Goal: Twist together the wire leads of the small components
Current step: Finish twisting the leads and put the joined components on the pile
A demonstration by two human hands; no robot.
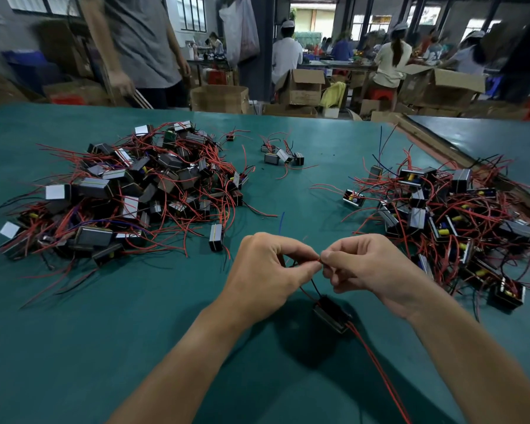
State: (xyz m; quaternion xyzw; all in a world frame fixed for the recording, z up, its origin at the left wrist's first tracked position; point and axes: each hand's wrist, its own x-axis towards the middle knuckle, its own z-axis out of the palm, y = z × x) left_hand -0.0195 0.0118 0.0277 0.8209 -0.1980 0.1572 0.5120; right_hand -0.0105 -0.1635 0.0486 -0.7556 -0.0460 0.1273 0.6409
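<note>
We have the red wire leads [320,260] pinched where our two hands meet, above the near middle of the green table [104,332]. Our left hand [266,270] holds them tight between thumb and forefinger, and our right hand [371,267] nips the ends from the other side, both grips narrow. The small component [332,313] sits just below the hands, with a second pair of red wires [377,368] trailing toward us; we cannot tell whether it hangs or rests on the table. We judge the twist is in hand. Next, the right fingertips need to roll the ends while the left holds firm. A left pile [120,191] and a right pile [459,221] of like components flank us, loose on the table. The only containers are open cardboard boxes [300,87] beyond the far edge, and we cannot see what is in them.
</note>
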